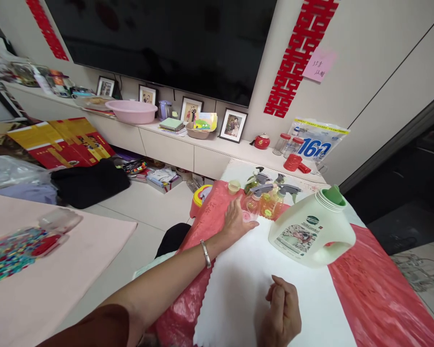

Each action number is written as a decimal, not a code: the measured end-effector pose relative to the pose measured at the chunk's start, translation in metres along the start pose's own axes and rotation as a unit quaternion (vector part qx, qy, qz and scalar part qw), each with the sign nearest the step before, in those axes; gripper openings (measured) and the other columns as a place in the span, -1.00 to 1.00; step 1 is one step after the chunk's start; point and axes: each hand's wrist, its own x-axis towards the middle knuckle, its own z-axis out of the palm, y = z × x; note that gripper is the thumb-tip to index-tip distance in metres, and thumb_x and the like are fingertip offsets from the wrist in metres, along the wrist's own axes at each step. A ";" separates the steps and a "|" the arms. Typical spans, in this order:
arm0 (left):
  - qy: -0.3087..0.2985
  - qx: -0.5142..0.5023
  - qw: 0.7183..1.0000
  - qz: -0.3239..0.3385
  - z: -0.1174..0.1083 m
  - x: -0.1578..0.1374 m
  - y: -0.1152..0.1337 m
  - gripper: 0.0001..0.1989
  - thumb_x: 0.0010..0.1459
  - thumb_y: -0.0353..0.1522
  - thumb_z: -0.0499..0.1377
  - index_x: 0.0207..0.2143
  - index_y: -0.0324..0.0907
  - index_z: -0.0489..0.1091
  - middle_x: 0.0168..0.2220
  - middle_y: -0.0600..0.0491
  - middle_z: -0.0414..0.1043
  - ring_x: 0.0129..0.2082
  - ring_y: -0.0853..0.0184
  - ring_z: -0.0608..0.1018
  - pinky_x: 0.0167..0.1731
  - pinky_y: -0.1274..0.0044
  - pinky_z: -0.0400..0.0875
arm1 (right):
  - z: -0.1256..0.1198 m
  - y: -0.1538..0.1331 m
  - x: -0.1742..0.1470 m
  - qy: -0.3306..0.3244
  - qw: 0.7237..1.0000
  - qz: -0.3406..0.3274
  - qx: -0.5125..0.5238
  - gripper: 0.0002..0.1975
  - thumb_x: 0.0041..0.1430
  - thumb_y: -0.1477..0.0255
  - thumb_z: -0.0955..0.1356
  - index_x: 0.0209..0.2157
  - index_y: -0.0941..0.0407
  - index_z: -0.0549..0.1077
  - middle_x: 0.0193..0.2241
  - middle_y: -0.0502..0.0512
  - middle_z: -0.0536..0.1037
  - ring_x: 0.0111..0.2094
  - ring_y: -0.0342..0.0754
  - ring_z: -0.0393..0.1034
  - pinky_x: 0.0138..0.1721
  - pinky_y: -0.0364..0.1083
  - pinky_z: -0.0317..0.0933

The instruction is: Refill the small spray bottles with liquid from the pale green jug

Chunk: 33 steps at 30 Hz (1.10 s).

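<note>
My left hand [237, 220] reaches across the white sheet [238, 289] with thumb and fingers spread. It is right up against a clear spray bottle [252, 206] with a grey trigger head and a pink patch near its base; whether the palm touches the bottle I cannot tell. Beyond it is a small pale cup [234, 187]. More spray bottles, one with yellowish liquid [273, 205], stand just behind. Over the front of the sheet, my right hand [282, 311] is curled into a loose fist, and nothing shows in it. A large pale green jug [307, 231] stands upright to the right, a green piece in its mouth.
Red plastic covering [394, 284] shows around the sheet. At left, a pink-topped table [75, 270] bears colourful small pieces [14, 250] and a clear container [60, 220]. Behind runs a low cabinet [169, 147] with a pink basin [132, 112], picture frames and red-lidded jars.
</note>
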 end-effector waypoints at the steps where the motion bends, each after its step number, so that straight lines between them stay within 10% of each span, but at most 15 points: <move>1: 0.003 0.004 1.000 -0.002 0.003 0.004 0.001 0.07 -0.26 -0.37 0.51 0.29 -0.22 0.08 0.25 -0.31 0.22 0.31 -0.17 0.27 0.23 0.07 0.22 | 0.001 -0.001 0.000 -0.001 1.000 0.000 0.002 -0.60 0.47 0.14 0.28 -0.16 0.22 0.48 -0.36 0.06 0.36 -0.41 -0.13 0.23 -0.32 -0.14 0.13; 11: -0.012 0.020 1.000 -0.004 0.024 0.017 -0.007 0.15 -0.27 -0.38 0.52 0.32 -0.18 -0.01 0.27 -0.30 0.21 0.33 -0.16 0.26 0.25 0.02 0.20 | 0.001 -0.005 -0.001 -0.021 1.000 0.000 0.014 -0.61 0.52 0.15 0.26 -0.17 0.21 0.47 -0.33 0.04 0.36 -0.42 -0.17 0.21 -0.34 -0.15 0.11; 20: 0.019 0.004 0.999 0.028 0.026 0.017 -0.019 -0.17 -0.20 -0.46 0.42 0.15 -0.15 0.19 0.13 -0.17 0.34 0.21 0.00 0.40 0.21 0.17 0.30 | 0.000 -0.007 0.000 -0.041 0.999 0.000 0.015 -0.63 0.54 0.19 0.24 -0.17 0.19 0.46 -0.36 0.03 0.33 -0.41 -0.16 0.21 -0.35 -0.16 0.10; 33: -0.029 -0.014 0.999 0.034 -0.017 -0.102 -0.015 -0.25 -0.22 -0.35 0.36 0.11 -0.14 0.27 0.03 -0.11 0.39 0.08 -0.01 0.49 0.08 0.19 0.47 | -0.005 0.007 0.007 -0.049 0.996 -0.069 -0.011 -0.77 0.50 0.28 0.30 -0.09 0.17 0.45 -0.24 0.07 0.42 -0.30 -0.14 0.35 -0.30 -0.19 0.22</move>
